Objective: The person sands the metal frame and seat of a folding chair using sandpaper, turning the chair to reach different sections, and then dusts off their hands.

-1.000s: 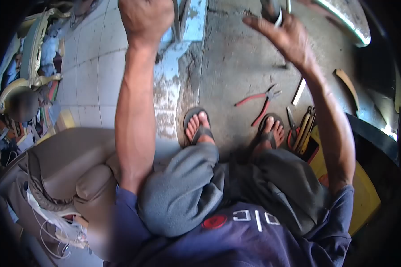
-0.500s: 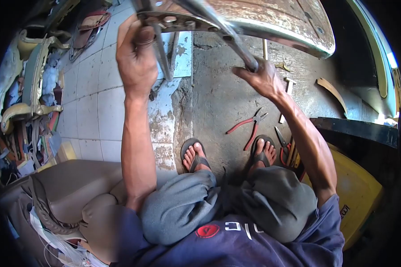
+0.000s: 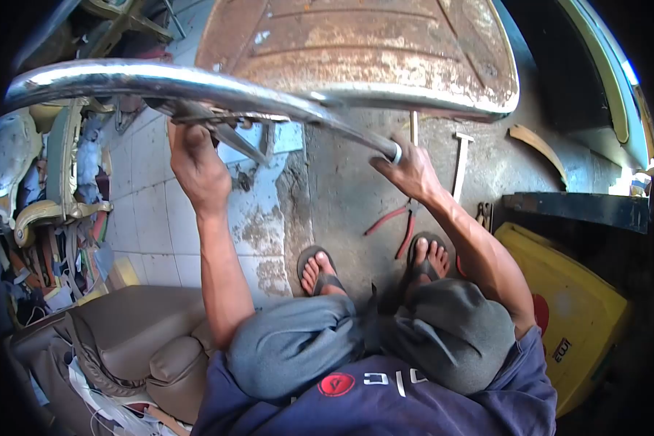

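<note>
Here's the chrome tube [image 3: 160, 81], sweeping across the upper left and down toward mid-floor, in front of a rusty panel [image 3: 349, 47] — and the right hand [image 3: 414, 176] is wrapped firmly around its lower end! Left hand [image 3: 200, 174] is closed on the metal bracket [image 3: 240, 144] beneath the tube, thumb pressed on, fingers largely hidden — red-handled pliers [image 3: 386, 220] lying on the floor near the feet.

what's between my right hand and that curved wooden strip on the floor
In the head view, a pale T-shaped piece lies on the floor between your raised right hand and the curved wooden strip.
</note>
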Motion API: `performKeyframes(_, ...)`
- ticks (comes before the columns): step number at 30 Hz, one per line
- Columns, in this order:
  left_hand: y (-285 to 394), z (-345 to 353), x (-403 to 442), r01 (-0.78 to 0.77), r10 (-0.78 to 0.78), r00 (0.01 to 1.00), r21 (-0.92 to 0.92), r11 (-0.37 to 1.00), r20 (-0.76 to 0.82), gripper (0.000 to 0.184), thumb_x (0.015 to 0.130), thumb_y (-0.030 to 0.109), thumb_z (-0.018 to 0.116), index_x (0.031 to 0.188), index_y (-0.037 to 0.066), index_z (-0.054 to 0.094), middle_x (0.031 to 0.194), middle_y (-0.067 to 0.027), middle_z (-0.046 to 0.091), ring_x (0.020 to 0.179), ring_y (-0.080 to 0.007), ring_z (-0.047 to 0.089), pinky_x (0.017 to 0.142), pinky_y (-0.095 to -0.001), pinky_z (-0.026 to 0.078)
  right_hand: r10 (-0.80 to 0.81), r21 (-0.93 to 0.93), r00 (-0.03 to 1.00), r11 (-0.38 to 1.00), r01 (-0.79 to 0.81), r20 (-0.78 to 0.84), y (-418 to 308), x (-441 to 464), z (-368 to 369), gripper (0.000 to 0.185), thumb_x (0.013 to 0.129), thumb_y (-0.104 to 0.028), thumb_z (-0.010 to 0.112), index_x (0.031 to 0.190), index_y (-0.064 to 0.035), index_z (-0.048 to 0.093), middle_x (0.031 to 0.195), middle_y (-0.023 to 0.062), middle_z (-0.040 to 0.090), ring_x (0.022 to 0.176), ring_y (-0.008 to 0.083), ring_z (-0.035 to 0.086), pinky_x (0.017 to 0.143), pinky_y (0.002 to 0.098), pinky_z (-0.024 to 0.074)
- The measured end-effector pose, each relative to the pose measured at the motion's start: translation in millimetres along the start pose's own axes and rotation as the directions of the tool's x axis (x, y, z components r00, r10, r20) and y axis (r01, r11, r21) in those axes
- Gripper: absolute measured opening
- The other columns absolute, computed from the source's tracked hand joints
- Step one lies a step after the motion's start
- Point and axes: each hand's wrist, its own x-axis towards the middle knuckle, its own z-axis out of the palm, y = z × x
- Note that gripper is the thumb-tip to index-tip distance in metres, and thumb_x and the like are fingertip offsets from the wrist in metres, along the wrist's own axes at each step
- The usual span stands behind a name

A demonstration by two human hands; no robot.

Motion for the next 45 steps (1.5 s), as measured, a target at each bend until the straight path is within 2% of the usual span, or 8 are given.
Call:
performKeyframes(14, -14.8, -8.4, -11.7, 0.227, -0.223, 0.972, 0.043, 0.973, -0.078, 0.061, 0.108, 0.051, 0.040, 0.138, -0.001, 0.050, 0.127, -0.0130, 0.058, 0.112, -0.0215, 0.062, 0.094, -0.0360, 0.055, -0.447, 0.033, 0.890, 0.892, 0.451, -0.096, -90.7, -8.2, -2.6, 0.056, 0.089, -0.036, 0.072, 0.123, 0.0041, 0.055, 0.108, 0.0281, 0.064, 0.099, 0.0473, 0.062, 0.086, 0.0505, 0.0499)
performKeyframes(23, -7.5, -19.9, -13.6, 0.268, -0.258, 0.963, -0.222, 0.937, 0.076, 0.061, 0.107, 0.049, 0.045, 0.145, 0.001, 0.046, 0.140, -0.0126, 0.052, 0.127, -0.0230, 0.053, 0.106, -0.0404, 0.045, 0.356, -0.267, 0.934, 0.905, -0.332, 0.045, 37.9, -100.0, -54.7, 0.050, 0.089, 0.002, 0.045, 0.139, -0.0055, 0.045, 0.116, 0.0294, 0.064, 0.104, 0.0435, 0.067, 0.097, 0.0536, 0.0501)
performKeyframes(27, -2.3, -35.5, 0.2, 0.226, -0.196, 0.970, -0.237, 0.945, 0.144, 0.057, 0.109, 0.042, 0.044, 0.147, -0.001, 0.043, 0.143, -0.0154, 0.051, 0.133, -0.0259, 0.049, 0.112, -0.0457, 0.040, 0.033, -0.341, 0.877, 0.914, -0.221, -0.480, 129.9, -106.7, -13.5, 0.056, 0.088, 0.003, 0.043, 0.144, -0.0004, 0.042, 0.123, 0.0346, 0.061, 0.097, 0.0480, 0.067, 0.087, 0.0526, 0.0546)
performKeyframes(28, 6.2, -41.1, 5.6, 0.180, -0.163, 0.981, -0.193, 0.965, 0.104, 0.056, 0.109, 0.040, 0.044, 0.147, -0.002, 0.042, 0.143, -0.0164, 0.051, 0.133, -0.0264, 0.049, 0.112, -0.0455, 0.039, 0.531, -0.028, 0.809, 0.832, -0.554, -0.250, 80.6, -91.5, -25.7, 0.058, 0.087, 0.004, 0.044, 0.145, 0.0019, 0.042, 0.130, 0.0355, 0.057, 0.110, 0.0478, 0.064, 0.096, 0.0502, 0.0516)
performKeyframes(32, 30.3, -35.7, 15.6, 0.146, -0.117, 0.986, -0.277, 0.950, 0.118, 0.054, 0.109, 0.039, 0.043, 0.142, -0.004, 0.045, 0.140, -0.0178, 0.052, 0.130, -0.0263, 0.050, 0.113, -0.0438, 0.036, -0.215, -0.241, 0.946, 0.958, 0.157, -0.241, 46.2, -79.0, 35.2, 0.066, 0.082, 0.011, 0.042, 0.147, 0.0053, 0.037, 0.149, 0.0359, 0.040, 0.141, 0.0474, 0.039, 0.121, 0.0456, 0.0323)
performKeyframes(40, 35.9, -12.5, 16.5, 0.166, -0.163, 0.986, -0.385, 0.908, 0.042, 0.059, 0.105, 0.047, 0.052, 0.140, 0.000, 0.046, 0.135, -0.0112, 0.052, 0.126, -0.0219, 0.048, 0.114, -0.0409, 0.032, -0.252, -0.172, 0.917, 0.963, 0.207, -0.309, 77.9, -84.6, 53.6, 0.072, 0.079, 0.010, 0.044, 0.150, 0.0103, 0.030, 0.152, 0.0371, 0.035, 0.143, 0.0503, 0.034, 0.120, 0.0499, 0.0309)
performKeyframes(43, 37.7, -13.7, 17.4, 0.170, -0.176, 0.984, -0.367, 0.915, 0.019, 0.057, 0.106, 0.047, 0.051, 0.136, -0.001, 0.046, 0.133, -0.0101, 0.053, 0.126, -0.0210, 0.047, 0.113, -0.0405, 0.031, 0.295, -0.041, 0.926, 0.949, -0.312, -0.234, 137.8, -76.8, 55.2, 0.070, 0.079, 0.008, 0.045, 0.148, 0.0115, 0.032, 0.149, 0.0373, 0.038, 0.141, 0.0515, 0.037, 0.120, 0.0493, 0.0311)
performKeyframes(45, 31.0, -17.0, 17.3, 0.164, -0.144, 0.986, -0.412, 0.896, 0.080, 0.054, 0.106, 0.045, 0.051, 0.136, 0.000, 0.046, 0.132, -0.0099, 0.053, 0.125, -0.0201, 0.048, 0.113, -0.0399, 0.031, -0.144, -0.191, 0.941, 0.978, 0.087, -0.306, 110.1, -76.7, 58.6, 0.071, 0.081, 0.003, 0.046, 0.150, 0.0100, 0.028, 0.151, 0.0362, 0.037, 0.141, 0.0505, 0.038, 0.120, 0.0479, 0.0319)
